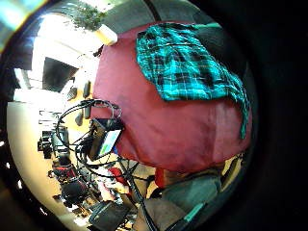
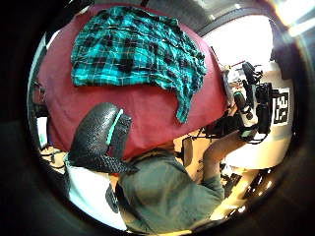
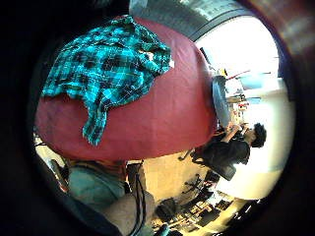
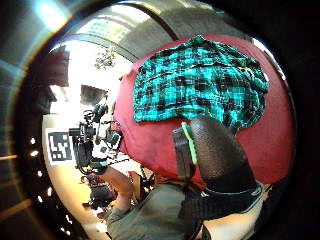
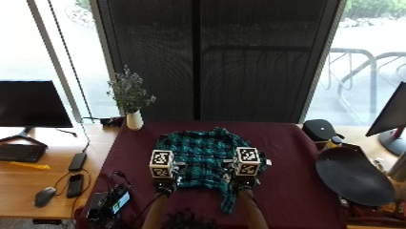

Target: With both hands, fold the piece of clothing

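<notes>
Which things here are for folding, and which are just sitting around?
For the job: shirt, tablecloth, left hand, right hand.
Just lying about: vase, monitor, keyboard, mouse, black dish.

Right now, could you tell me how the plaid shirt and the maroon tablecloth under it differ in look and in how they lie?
The plaid shirt is teal with a black and white check; the tablecloth is plain maroon. The shirt lies rumpled, with a strip of it trailing toward the person, while the tablecloth lies smooth and flat. The shirt covers only the middle of the table; the tablecloth spreads well beyond it on all sides. Both are cloth, and neither hand grips either.
</notes>
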The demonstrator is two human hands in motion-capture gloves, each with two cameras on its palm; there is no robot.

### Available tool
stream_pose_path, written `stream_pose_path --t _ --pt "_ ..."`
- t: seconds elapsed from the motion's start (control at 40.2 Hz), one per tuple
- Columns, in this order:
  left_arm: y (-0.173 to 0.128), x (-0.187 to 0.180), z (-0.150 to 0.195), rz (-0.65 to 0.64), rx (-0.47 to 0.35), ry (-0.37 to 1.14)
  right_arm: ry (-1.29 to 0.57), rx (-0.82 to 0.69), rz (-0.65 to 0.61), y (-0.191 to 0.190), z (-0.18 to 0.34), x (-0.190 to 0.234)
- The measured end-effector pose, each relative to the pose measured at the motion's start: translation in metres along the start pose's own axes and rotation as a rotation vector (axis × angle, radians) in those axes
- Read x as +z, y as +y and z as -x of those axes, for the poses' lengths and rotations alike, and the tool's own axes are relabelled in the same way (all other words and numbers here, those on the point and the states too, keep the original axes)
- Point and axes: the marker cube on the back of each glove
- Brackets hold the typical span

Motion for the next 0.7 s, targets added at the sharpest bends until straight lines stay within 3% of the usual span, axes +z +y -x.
stream_pose_path --t 0.199,0.323,0.696 --pt "0.002 -0.006 -0.004 -0.018 0.003 0.023 -0.003 0.013 0.012 0.015 -0.017 0.002" --pt "-0.003 0.004 -0.006 0.006 -0.007 0.014 -0.004 0.057 0.028 0.005 -0.039 0.028" --pt "-0.039 0.097 0.004 0.156 -0.02 0.005 -0.054 0.085 0.243 -0.02 -0.068 0.116"
